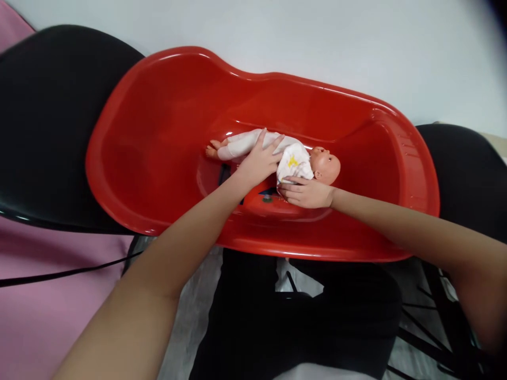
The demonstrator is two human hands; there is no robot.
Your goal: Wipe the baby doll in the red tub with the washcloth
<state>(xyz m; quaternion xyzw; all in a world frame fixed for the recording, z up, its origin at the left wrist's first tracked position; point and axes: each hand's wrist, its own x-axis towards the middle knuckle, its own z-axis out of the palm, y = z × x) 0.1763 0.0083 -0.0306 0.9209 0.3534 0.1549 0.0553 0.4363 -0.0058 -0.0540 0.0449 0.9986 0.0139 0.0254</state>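
Note:
A baby doll (295,158) in white clothes lies on its back in the bottom of a red plastic tub (158,95), head to the right, bare feet to the left. My left hand (259,158) lies flat over the doll's hips and legs, fingers stretched out. My right hand (307,193) grips the doll's near side at the shirt, just below the head, fingers curled against it.
The tub rests across two black chairs, one (43,116) at the left and one (463,163) at the right. A white wall (317,37) is behind. Pink flooring (31,316) and a black cable (59,274) are at the lower left. Dark clothing (301,316) fills the bottom middle.

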